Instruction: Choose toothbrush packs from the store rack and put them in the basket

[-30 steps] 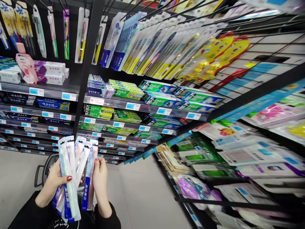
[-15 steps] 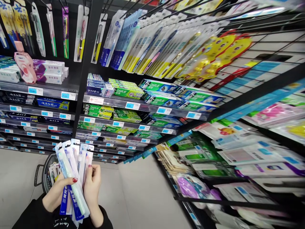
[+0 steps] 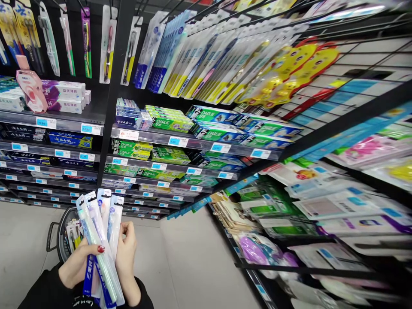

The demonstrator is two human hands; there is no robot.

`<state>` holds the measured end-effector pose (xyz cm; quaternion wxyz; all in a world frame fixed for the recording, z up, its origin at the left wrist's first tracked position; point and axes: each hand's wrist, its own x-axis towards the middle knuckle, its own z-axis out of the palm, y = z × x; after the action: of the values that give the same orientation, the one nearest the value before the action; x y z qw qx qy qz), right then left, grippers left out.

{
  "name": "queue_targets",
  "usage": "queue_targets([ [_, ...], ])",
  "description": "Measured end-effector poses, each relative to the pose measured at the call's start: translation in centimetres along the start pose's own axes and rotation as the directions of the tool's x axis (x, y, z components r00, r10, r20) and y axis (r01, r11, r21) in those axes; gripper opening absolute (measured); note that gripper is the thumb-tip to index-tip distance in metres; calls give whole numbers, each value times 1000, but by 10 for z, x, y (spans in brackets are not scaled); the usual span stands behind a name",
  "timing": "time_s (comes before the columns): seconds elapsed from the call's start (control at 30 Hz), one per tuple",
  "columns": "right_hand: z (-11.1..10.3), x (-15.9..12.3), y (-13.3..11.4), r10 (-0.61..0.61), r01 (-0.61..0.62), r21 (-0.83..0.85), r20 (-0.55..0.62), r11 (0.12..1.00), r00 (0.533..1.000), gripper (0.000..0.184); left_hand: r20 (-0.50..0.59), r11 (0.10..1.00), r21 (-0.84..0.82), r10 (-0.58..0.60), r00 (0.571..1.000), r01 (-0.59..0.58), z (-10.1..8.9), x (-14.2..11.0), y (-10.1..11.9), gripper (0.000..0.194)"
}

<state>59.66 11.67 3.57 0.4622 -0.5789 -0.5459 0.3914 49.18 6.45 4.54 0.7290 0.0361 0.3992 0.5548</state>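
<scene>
My left hand (image 3: 77,262) is closed around several packaged toothbrushes (image 3: 102,257), its thumb pressed across the front of them. They are fanned out, with clear upper parts, hang holes at the top and blue lower ends. At the fan's right edge, my right hand (image 3: 126,248) has its fingers curled against the rightmost toothbrush pack (image 3: 116,219). That pack partly covers this hand's fingertips. Both hands are low in the view, in front of a dark shopping basket (image 3: 61,231) with more packaged goods inside.
Hanging toothbrush packs (image 3: 199,64) fill hooks on the rack ahead. Toothpaste boxes (image 3: 172,120) line the shelves beneath, near a pink bottle (image 3: 31,88). On the right stands another shelf with bagged goods (image 3: 257,251). Pale floor (image 3: 193,257) lies between the shelves.
The toothbrush packs have shifted within my hands: the rightmost ones now overlap, and the right thumb that showed in front is now hidden behind the packs.
</scene>
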Motion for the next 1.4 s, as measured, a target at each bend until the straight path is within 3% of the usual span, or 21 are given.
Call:
queue_targets([
  [0.17,-8,2,-1,-47,44,45,68,998,997,18,-1,998,39,51,999,-51,4,-2,5,66],
  [0.27,-21,0,-16,-181,181,16,156,983,971,14,-38,993,46,113,993,-111,5,-3,9,69],
  [0.37,-30,-6,-36,-292,391,-128,468,911,834,25,-84,982,91,176,981,-168,4,-1,10,68],
  [0.4,-31,-9,-41,-271,430,-185,549,884,791,37,-99,977,110,192,976,-181,3,1,10,67],
  [0.47,-31,-12,-49,-201,465,-297,620,834,758,56,-112,972,134,209,971,-194,1,2,9,63],
  [0.7,-22,-20,-51,-129,558,-502,656,661,743,53,-114,976,73,212,971,-205,2,4,7,46],
  [0.83,-12,-20,-46,-153,644,-552,684,530,713,55,-139,963,123,257,956,-241,-8,11,5,45],
  [0.93,-4,-18,-38,-165,675,-547,704,494,691,55,-166,955,158,276,947,-250,-18,16,3,49],
  [1.07,-3,-13,-34,-176,656,-543,684,525,708,55,-159,929,213,340,927,-304,-27,20,2,55],
  [1.23,-12,-7,-41,-208,594,-450,653,666,728,51,-55,934,181,324,945,-309,-28,20,5,61],
  [1.4,-15,-8,-41,-253,573,-425,603,701,756,52,-42,970,35,242,969,-241,-21,18,7,42],
])
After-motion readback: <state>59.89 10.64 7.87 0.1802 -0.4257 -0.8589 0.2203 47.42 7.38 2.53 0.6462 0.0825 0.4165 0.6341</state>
